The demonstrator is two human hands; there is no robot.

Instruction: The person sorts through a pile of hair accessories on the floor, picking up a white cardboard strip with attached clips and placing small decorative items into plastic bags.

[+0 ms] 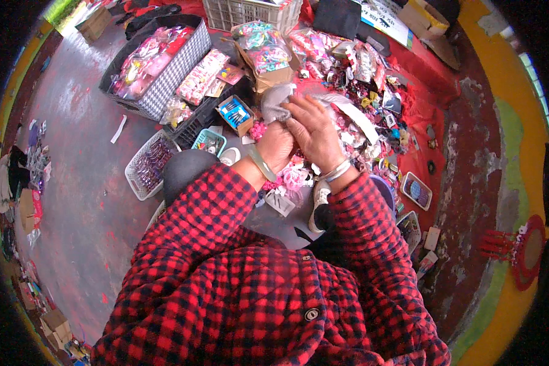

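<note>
A whitish translucent plastic bag (276, 102) is bunched up in front of me. My left hand (276, 145) is closed round its gathered end. My right hand (316, 131) lies against the left, its fingers bent over the same gathered plastic. What is inside the bag cannot be made out. Below the hands, pink ruffled hair ties (295, 177) lie between my shoes. Left of the bag is a small cardboard box (244, 127) with blue-backed packets in it.
To the left stand a white basket (130, 177) of dark packets, a small green basket (221, 150) and a large houndstooth bin (180, 70). A heap of small accessories (372, 91) covers a red cloth (430, 160) at the right. A grey crate (226, 13) stands behind.
</note>
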